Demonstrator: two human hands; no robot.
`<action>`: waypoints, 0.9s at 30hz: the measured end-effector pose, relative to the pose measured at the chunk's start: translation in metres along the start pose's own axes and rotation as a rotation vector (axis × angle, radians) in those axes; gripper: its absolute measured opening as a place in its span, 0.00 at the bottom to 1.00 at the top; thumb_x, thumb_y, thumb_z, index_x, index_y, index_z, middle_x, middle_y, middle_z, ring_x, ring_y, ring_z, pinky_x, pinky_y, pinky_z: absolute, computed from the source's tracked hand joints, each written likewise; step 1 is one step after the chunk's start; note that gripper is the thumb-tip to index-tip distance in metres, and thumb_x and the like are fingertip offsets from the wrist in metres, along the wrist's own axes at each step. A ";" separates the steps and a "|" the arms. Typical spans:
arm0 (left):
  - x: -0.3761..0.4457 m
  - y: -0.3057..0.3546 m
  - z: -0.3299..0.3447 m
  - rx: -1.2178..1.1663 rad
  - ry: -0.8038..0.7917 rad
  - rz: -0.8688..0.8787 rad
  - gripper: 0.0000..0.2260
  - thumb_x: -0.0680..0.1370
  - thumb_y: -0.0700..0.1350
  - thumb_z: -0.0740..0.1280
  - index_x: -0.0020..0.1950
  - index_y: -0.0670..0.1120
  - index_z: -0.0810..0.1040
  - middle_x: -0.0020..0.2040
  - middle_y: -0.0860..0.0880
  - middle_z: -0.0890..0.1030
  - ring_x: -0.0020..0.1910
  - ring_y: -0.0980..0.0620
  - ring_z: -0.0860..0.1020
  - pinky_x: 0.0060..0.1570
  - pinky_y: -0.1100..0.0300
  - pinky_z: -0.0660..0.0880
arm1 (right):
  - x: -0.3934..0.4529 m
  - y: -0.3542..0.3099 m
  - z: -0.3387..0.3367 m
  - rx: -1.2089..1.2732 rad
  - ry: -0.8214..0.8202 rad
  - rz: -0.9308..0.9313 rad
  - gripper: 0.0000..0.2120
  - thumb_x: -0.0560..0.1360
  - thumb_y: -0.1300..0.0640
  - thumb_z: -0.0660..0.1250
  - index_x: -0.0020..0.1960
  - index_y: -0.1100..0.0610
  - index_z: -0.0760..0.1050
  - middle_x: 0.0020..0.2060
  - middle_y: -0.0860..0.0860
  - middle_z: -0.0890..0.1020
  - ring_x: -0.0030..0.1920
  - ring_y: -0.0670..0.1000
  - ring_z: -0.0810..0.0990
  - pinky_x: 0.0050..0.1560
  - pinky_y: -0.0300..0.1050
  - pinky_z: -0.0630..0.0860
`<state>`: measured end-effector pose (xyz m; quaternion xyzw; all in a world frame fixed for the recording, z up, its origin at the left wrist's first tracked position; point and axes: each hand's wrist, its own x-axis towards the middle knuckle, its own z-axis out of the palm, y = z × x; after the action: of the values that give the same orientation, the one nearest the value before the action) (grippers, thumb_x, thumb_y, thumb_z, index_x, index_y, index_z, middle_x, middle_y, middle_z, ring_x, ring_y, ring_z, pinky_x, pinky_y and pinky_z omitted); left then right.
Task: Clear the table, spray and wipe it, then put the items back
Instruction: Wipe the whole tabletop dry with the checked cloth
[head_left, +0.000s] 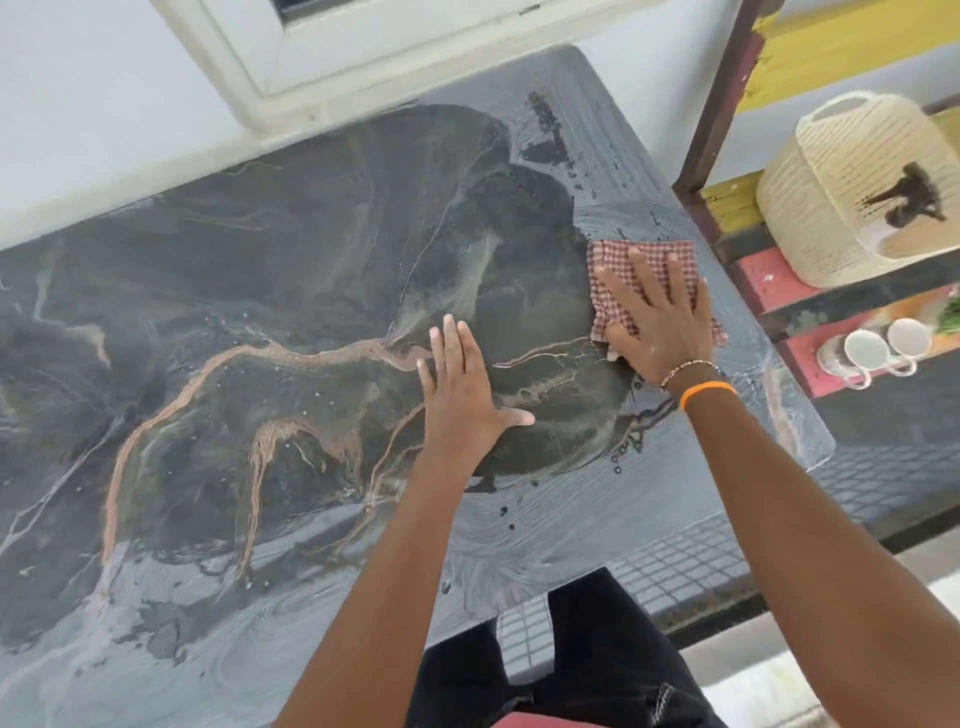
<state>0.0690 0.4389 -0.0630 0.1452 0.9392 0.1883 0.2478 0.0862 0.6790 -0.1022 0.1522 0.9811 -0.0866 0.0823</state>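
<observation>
A dark marbled table (260, 312) with tan veins fills the view; its surface is wet, with grey smear marks along the near and right edges. A red-and-white checked cloth (618, 260) lies flat near the table's right edge. My right hand (660, 317) presses on the cloth with fingers spread. My left hand (462, 384) rests flat on the bare tabletop to the left of the cloth, fingers apart, holding nothing. No other items stand on the table.
A shelf rack (722, 156) with yellow and red boards stands right of the table. On it sit a woven cream basket (857, 192) and two white cups (883, 348). A white wall and window frame (291, 67) run behind the table. Tiled floor shows below.
</observation>
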 end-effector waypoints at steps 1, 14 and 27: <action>0.004 0.008 0.003 -0.002 -0.013 -0.012 0.54 0.68 0.59 0.71 0.75 0.40 0.34 0.76 0.44 0.33 0.75 0.45 0.33 0.73 0.45 0.38 | 0.000 0.020 -0.004 0.006 0.008 0.041 0.34 0.67 0.37 0.44 0.73 0.37 0.51 0.77 0.46 0.52 0.76 0.62 0.49 0.72 0.67 0.47; 0.015 0.019 0.013 0.075 -0.005 -0.119 0.55 0.66 0.60 0.72 0.75 0.42 0.36 0.76 0.46 0.34 0.76 0.47 0.36 0.73 0.48 0.40 | -0.018 -0.069 0.015 -0.020 -0.006 -0.330 0.30 0.73 0.45 0.47 0.75 0.44 0.52 0.76 0.53 0.55 0.75 0.65 0.53 0.68 0.72 0.47; 0.056 0.045 -0.007 0.081 0.039 -0.200 0.54 0.67 0.62 0.70 0.75 0.40 0.38 0.77 0.44 0.37 0.76 0.44 0.37 0.73 0.45 0.43 | 0.102 0.011 -0.013 0.067 0.055 -0.113 0.30 0.74 0.41 0.51 0.75 0.43 0.51 0.77 0.50 0.52 0.76 0.61 0.48 0.72 0.67 0.44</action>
<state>0.0268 0.4975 -0.0615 0.0569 0.9604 0.1271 0.2411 -0.0079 0.7206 -0.1104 0.1018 0.9865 -0.1199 0.0452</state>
